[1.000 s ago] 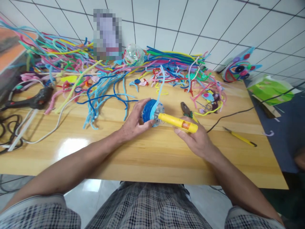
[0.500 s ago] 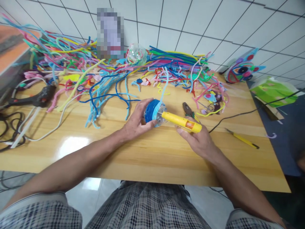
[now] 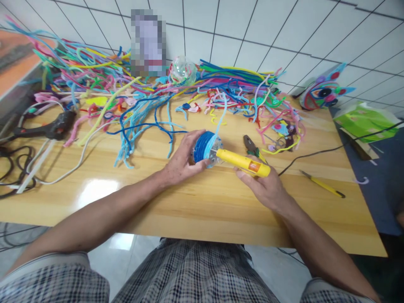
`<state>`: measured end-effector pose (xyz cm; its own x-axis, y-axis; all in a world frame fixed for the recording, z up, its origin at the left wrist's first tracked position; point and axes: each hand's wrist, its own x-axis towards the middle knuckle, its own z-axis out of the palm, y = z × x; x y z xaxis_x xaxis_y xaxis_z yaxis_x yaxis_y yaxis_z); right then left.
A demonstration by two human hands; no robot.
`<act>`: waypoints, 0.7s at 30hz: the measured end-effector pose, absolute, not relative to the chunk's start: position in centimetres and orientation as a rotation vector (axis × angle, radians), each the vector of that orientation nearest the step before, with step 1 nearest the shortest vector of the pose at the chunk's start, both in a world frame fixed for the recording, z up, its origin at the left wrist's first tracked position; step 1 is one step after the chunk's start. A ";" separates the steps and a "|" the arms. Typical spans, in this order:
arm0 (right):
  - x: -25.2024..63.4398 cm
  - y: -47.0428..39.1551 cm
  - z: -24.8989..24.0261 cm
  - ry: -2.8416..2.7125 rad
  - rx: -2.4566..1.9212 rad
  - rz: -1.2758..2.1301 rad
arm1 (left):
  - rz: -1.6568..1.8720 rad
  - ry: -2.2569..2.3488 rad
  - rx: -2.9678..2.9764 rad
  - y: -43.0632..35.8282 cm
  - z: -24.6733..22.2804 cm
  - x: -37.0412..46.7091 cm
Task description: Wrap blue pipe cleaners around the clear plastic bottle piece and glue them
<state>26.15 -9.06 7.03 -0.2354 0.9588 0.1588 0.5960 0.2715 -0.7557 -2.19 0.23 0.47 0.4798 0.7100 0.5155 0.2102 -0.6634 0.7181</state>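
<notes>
Head view, left hand: clamped around the blue-wrapped container over the bench.
Pale-blue strip: rising from it.
Glue gun: pointed at the strip, hardly moved this past second; work there seems unfinished.
Right hand: clamped on the glue gun.

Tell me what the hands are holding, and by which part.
Left hand: the blue-wrapped piece, by its left side. Right hand: the yellow glue gun, by its handle.

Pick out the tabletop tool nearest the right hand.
The dark-headed pliers, just beyond the right hand; the yellow knife lies farther right, the black glue gun far left.
</notes>
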 end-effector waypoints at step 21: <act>26.2 -9.2 6.4 -1.923 -1.422 0.726 | 1.073 0.791 2.130 0.2 0.7 -2.2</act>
<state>26.16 -9.15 6.43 -0.2178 0.9623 0.1628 0.6145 0.2648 -0.7431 -2.22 0.18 0.66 0.4905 0.7341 0.4696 0.2316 -0.6293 0.7418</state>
